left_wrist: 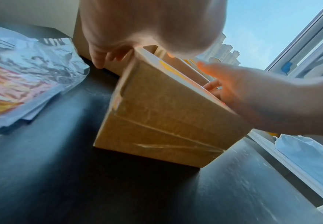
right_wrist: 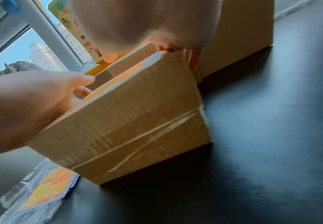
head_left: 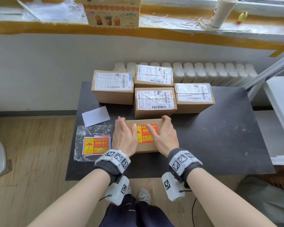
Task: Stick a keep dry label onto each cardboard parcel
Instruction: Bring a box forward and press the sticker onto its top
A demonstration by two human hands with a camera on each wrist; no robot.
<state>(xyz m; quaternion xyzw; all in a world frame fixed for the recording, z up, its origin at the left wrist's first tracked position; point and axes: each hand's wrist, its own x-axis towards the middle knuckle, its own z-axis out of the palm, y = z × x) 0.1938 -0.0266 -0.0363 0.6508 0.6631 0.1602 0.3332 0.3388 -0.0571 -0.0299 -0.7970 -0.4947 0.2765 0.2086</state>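
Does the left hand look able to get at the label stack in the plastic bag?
Probably yes: the label stack lies just left of the left hand, nothing between them, though that hand now holds the front parcel.

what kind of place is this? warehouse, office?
Probably a small room used as a makeshift packing spot, not a warehouse: a low black table by a radiator under a windowsill, parcels with shipping labels, and a bag of keep dry labels.

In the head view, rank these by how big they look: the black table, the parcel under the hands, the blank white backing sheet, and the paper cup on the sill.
1. Black table, by far.
2. Parcel under both hands.
3 and 4. White backing sheet and paper cup look alike; the cup stands farther away, so they are not ranked.
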